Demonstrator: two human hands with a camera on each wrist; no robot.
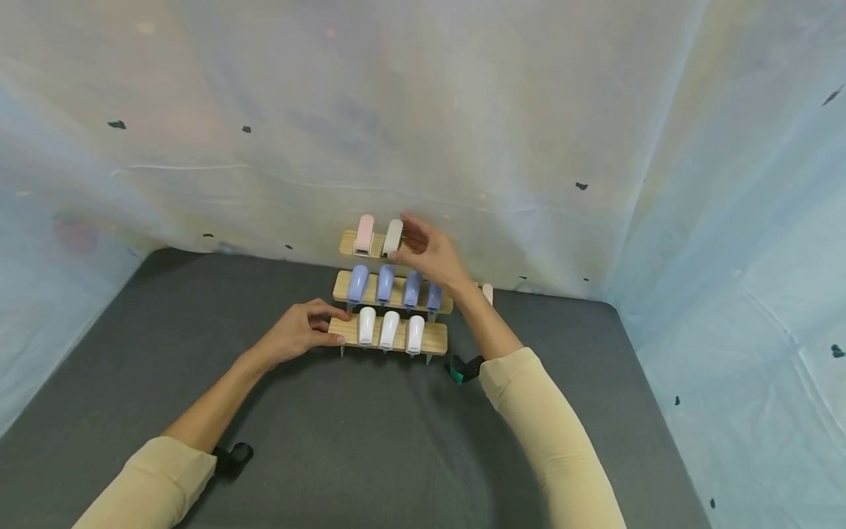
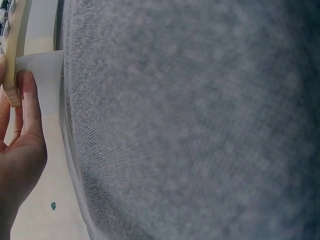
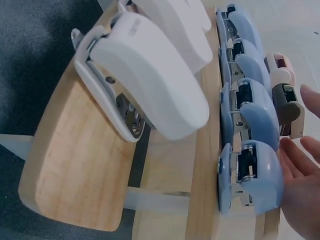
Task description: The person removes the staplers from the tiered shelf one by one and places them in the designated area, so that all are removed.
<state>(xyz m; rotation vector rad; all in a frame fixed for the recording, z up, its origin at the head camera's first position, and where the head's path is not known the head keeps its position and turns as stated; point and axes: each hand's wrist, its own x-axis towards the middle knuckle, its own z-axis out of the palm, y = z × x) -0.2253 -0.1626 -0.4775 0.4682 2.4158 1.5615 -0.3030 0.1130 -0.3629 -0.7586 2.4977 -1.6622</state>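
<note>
Where 3 staplers (image 1: 389, 330) stand, left hand (image 1: 297, 334) grips shelf (image 1: 434, 339).

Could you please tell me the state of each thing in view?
White staplers: three in a row, nearest one's handle raised.
Blue staplers: four in a row on the middle shelf, handles raised.
Pink stapler: on the back shelf.
Grey stapler: beside the pink one, at the right hand; grip unclear.
Front shelf: under the white staplers, gripped by the left hand.
Pale pink item, right of middle shelf: mostly hidden.

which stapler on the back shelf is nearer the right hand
The curved grey stapler; the right hand is beside it, the pale pink stapler farther left.
</note>
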